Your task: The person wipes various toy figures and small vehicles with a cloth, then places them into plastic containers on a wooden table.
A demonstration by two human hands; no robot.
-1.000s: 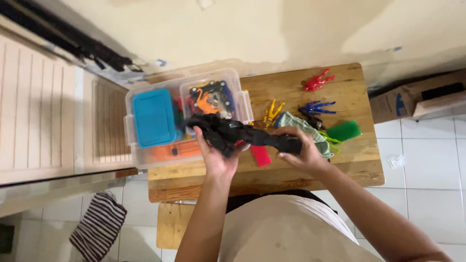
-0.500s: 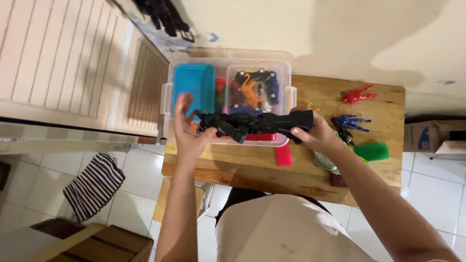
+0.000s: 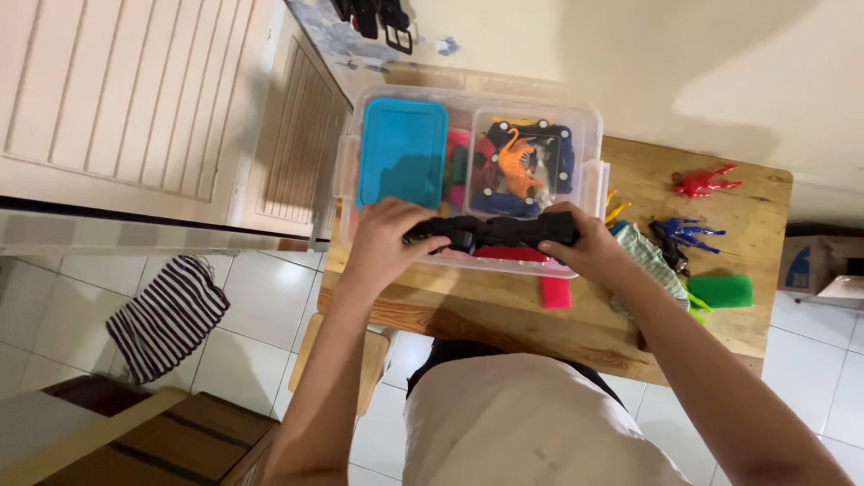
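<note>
While it hangs level over the near rim of the clear plastic bin (image 3: 589,180), the long black toy (image 3: 495,232) is clamped at both ends: left hand (image 3: 387,238) at nine o'clock, right hand (image 3: 589,247) at three; wooden table (image 3: 558,328) underneath.

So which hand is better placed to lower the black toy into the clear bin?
Probably left. The left hand grips the black toy over the clear bin, beside the blue lid; the right hand holds the end at the bin's front-right corner.
</note>
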